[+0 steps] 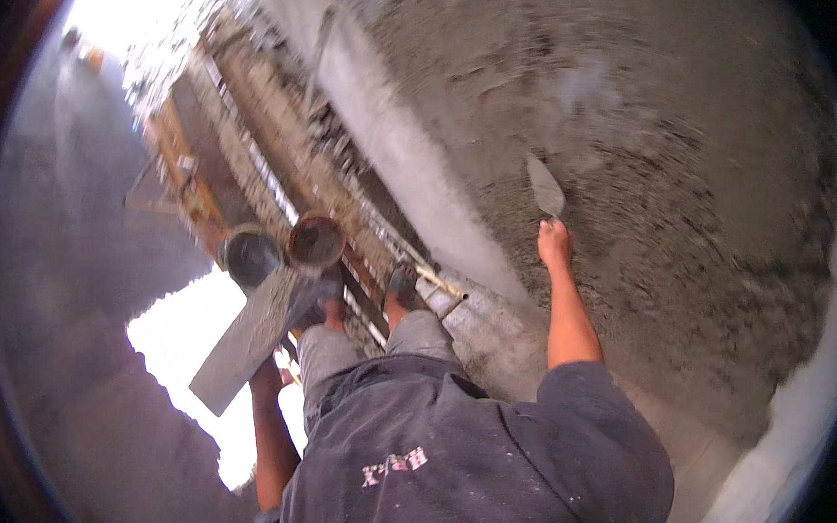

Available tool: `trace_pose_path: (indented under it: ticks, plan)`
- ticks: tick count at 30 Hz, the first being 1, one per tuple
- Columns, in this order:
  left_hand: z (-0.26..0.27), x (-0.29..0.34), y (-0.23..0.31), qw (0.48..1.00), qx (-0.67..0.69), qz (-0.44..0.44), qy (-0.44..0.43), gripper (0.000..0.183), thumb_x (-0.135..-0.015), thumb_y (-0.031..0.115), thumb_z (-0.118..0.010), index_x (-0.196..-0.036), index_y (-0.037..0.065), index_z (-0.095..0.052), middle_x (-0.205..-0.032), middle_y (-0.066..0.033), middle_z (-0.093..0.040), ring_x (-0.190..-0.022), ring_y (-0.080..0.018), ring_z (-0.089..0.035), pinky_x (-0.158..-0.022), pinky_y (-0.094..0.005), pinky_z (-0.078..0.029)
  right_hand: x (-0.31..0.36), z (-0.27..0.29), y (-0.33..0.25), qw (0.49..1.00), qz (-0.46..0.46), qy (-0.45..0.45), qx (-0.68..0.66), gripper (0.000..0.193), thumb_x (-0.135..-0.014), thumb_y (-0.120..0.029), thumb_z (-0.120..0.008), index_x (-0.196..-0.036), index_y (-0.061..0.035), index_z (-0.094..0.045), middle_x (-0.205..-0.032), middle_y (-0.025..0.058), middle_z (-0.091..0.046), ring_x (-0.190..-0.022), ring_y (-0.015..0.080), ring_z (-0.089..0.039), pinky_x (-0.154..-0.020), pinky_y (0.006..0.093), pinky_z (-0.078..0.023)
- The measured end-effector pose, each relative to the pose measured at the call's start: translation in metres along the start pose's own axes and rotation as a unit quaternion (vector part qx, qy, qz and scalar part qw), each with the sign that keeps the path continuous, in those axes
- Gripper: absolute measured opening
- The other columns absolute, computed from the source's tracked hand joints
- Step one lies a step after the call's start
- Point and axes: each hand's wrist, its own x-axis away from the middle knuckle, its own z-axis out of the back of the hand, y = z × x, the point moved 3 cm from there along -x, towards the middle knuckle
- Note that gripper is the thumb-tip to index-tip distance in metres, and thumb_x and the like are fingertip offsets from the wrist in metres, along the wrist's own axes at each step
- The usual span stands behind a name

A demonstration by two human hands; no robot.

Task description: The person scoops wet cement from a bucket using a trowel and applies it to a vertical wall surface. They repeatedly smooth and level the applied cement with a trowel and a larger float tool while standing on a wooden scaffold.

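My right hand (555, 244) is fisted round a trowel (546, 186), blade at 12 o'clock against the wall (680, 160). My left hand (267, 382) grips a mortar board (250, 339) slanting toward 1 o'clock, under two buckets (316, 241).

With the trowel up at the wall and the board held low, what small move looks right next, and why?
Probably press the trowel flat and sweep it across the rough grey wall. The right hand holds its blade against coarse, unsmoothed plaster, while the left hand holds the flat mortar board down by the two buckets.
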Motion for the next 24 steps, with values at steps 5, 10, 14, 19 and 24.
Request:
trace_pose_path:
  ticks: [5, 10, 14, 19, 24]
  plan:
    - [-0.066, 0.019, -0.010, 0.954, -0.256, 0.079, 0.131, 0.035, -0.104, 0.029, -0.054, -0.121, 0.001, -0.067, -0.118, -0.0228, -0.068, -0.114, -0.0386, -0.060, -0.103, -0.0448, -0.042, 0.077, -0.062, -0.034, 0.984, 0.088, -0.153, -0.034, 0.039, -0.096, -0.028, -0.060, -0.120, 0.0029, -0.059, -0.108, 0.0306, -0.066, -0.101, 0.0482, -0.064, -0.085, 0.0531, -0.050]
    - [-0.108, -0.050, -0.076, 0.969, -0.067, 0.162, 0.174, 0.041, -0.102, 0.033, -0.056, -0.127, 0.002, -0.063, -0.126, -0.0203, -0.063, -0.119, -0.0362, -0.058, -0.106, -0.0436, -0.041, 0.120, -0.202, -0.122, 0.926, 0.286, -0.233, -0.078, 0.037, -0.096, -0.027, -0.059, -0.118, 0.0023, -0.059, -0.105, 0.0297, -0.066, -0.093, 0.0506, -0.063, -0.080, 0.0563, -0.049]
    - [-0.125, -0.140, -0.154, 0.966, -0.009, 0.155, 0.206, 0.046, -0.102, 0.037, -0.057, -0.132, 0.003, -0.060, -0.132, -0.0183, -0.060, -0.123, -0.0342, -0.055, -0.107, -0.0427, -0.040, 0.135, -0.345, -0.166, 0.897, 0.267, -0.351, -0.003, 0.027, -0.096, -0.023, -0.055, -0.109, 0.0005, -0.056, -0.102, 0.0321, -0.064, -0.096, 0.0530, -0.061, -0.082, 0.0587, -0.048]
    - [-0.113, -0.315, -0.251, 0.976, 0.038, 0.068, 0.205, 0.054, -0.100, 0.042, -0.059, -0.138, 0.003, -0.056, -0.139, -0.0158, -0.056, -0.128, -0.0317, -0.053, -0.110, -0.0415, -0.039, 0.161, -0.482, -0.194, 0.883, 0.293, -0.368, 0.000, 0.028, -0.097, -0.026, -0.056, -0.108, -0.0001, -0.055, -0.103, 0.0309, -0.065, -0.098, 0.0519, -0.063, -0.085, 0.0595, -0.050]
    - [-0.104, -0.472, -0.300, 0.976, 0.104, -0.017, 0.190, 0.063, -0.099, 0.047, -0.061, -0.144, 0.004, -0.052, -0.147, -0.0133, -0.051, -0.132, -0.0293, -0.050, -0.112, -0.0404, -0.038, 0.171, -0.580, -0.193, 0.891, 0.297, -0.334, 0.080, 0.032, -0.100, -0.032, -0.057, -0.110, -0.0022, -0.059, -0.107, 0.0250, -0.067, -0.100, 0.0451, -0.067, -0.084, 0.0571, -0.054]
